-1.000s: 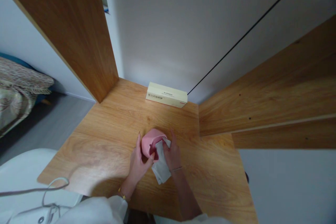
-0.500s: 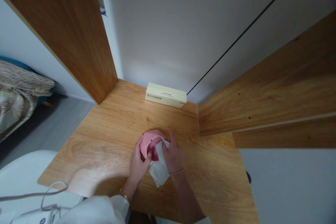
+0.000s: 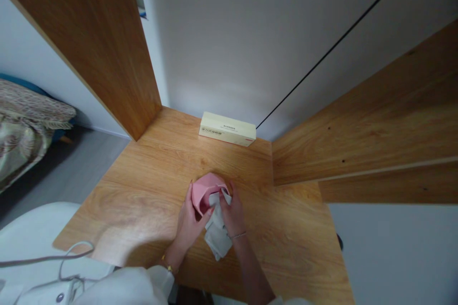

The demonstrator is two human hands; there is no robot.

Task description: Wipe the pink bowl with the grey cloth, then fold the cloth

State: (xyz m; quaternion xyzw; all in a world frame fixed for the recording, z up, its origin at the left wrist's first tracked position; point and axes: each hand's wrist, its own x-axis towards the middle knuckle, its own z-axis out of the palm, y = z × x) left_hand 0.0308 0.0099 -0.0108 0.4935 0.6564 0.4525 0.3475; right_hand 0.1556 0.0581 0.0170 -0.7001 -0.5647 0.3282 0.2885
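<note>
A pink, faceted, bowl-like container [image 3: 204,186] is tilted with its hollow side towards me, just over or on the wooden table. My left hand [image 3: 188,221] grips its left side, the thumb at the near rim and the fingers around the outside. A whitish cloth [image 3: 217,238] hangs down from the opening, part of it pressed against the inside and the right rim. My right hand [image 3: 233,212] pinches that cloth at the container's right side, its fingers partly hidden behind the rim.
Behind the container, a long cream box [image 3: 227,129] lies against the wall. Wooden panels [image 3: 358,138] rise at the right and left of the table [image 3: 143,186]. A white round surface with a cable [image 3: 75,252] stands at lower left.
The pink container has tilted further, its outer top turning towards me. My right hand has shifted slightly left with the cloth, and more cloth now covers the opening.
</note>
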